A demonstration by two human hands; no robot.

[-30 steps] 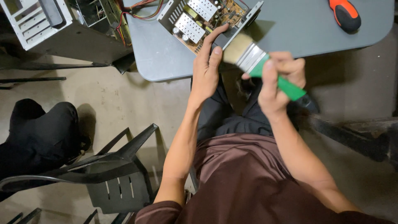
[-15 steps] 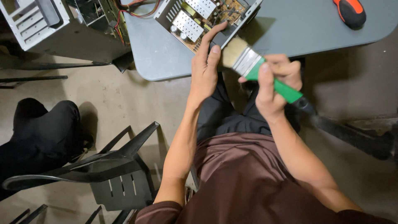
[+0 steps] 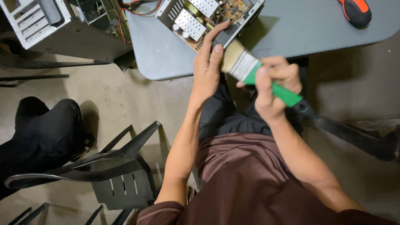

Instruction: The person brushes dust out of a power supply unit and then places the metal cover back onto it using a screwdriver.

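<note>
Left hand (image 3: 207, 71): we rest our fingers, spread, on the open power supply (image 3: 208, 18).
Right hand (image 3: 273, 85): we grip a green-handled paintbrush (image 3: 254, 71).

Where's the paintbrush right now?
In the head view, the green-handled paintbrush is in the right hand, right of centre at the grey table edge, bristles beside the left hand.

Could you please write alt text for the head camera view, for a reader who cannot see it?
Seen from above, a seated person's right hand grips a green-handled paintbrush while the left hand steadies an opened power supply unit at the edge of a grey table. An orange-and-black tool lies further along the table, and a dark plastic chair stands to the left.
</note>
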